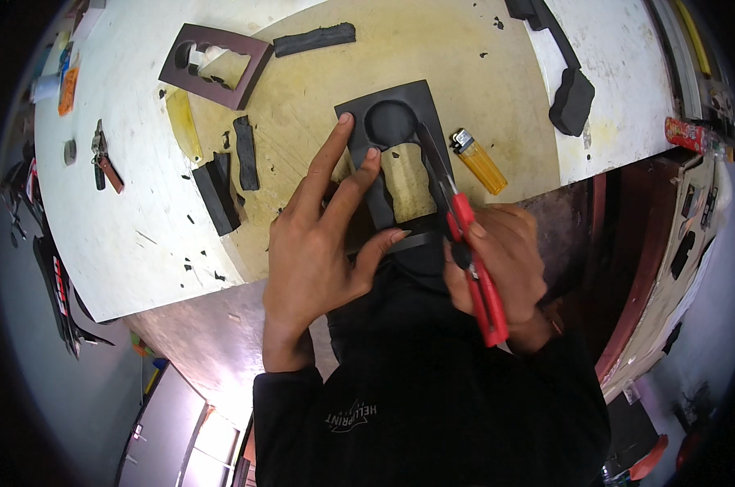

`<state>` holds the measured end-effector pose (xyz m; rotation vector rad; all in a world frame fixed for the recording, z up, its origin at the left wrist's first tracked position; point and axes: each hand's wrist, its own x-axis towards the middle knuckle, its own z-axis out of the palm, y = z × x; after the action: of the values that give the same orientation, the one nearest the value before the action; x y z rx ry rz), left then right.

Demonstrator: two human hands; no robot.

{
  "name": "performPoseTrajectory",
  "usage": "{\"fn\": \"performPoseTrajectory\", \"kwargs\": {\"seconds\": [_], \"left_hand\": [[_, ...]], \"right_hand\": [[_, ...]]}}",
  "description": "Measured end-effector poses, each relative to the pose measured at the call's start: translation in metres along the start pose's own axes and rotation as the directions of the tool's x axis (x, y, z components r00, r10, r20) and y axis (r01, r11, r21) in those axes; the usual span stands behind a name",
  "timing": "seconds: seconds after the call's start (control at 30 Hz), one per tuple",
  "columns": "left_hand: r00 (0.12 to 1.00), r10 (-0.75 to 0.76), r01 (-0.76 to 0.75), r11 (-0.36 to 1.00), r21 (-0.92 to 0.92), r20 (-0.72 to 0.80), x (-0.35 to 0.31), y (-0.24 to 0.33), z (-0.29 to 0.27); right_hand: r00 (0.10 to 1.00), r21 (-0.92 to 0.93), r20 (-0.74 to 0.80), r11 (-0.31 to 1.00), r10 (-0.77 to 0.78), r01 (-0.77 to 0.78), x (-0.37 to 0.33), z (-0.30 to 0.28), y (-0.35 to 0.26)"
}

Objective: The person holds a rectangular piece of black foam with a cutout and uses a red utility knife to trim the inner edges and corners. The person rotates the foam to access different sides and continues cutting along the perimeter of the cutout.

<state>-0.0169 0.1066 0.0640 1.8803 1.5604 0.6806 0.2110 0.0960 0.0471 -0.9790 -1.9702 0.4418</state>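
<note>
A black foam block (353, 105) lies near the table's front edge. It has a round recess towards its far end and a wavy-sided opening below that, through which the yellowish surface shows. My left hand (315, 231) is spread over the block's left side, index and middle fingertips resting on it and the thumb by its near edge. My right hand (505, 256) is closed around a red-handled cutter knife (483, 280). Its dark blade (435, 154) points away from me, along the right side of the opening. Whether the blade cuts into the foam cannot be made out.
A yellow lighter (483, 166) lies right of the block. Far left are a dark brown foam frame (258, 77) and black foam strips (315, 39); pliers (103, 158) lie farther left. Another black piece (573, 101) rests at the right. Small black scraps dot the table.
</note>
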Motion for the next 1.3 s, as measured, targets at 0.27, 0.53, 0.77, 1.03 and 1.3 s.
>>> {"fn": "performPoseTrajectory", "kwargs": {"seconds": [0.27,0.53,0.77,1.03,1.3], "left_hand": [[0.999,-0.028,0.028,1.0,-0.005,0.039,0.0,0.002,-0.004],[0.999,-0.019,0.019,0.999,-0.027,0.033,-0.001,0.0,-0.005],[0.999,-0.001,0.001,1.0,-0.015,0.042,-0.001,-0.003,-0.005],[0.999,0.034,-0.033,0.999,-0.012,0.017,-0.001,-0.005,-0.006],[0.999,0.043,-0.043,0.999,0.004,0.01,-0.002,-0.008,-0.004]], "right_hand": [[0.994,-0.118,-0.105,0.992,0.035,-0.047,0.006,0.047,-0.01],[0.996,-0.172,-0.086,0.984,0.027,-0.041,0.006,0.05,-0.013],[0.996,-0.175,-0.069,0.983,0.048,-0.059,0.008,0.051,-0.016],[0.998,-0.203,-0.058,0.978,0.039,-0.05,0.005,0.055,-0.018],[0.996,-0.256,-0.034,0.962,0.088,-0.094,0.003,0.055,-0.023]]}}
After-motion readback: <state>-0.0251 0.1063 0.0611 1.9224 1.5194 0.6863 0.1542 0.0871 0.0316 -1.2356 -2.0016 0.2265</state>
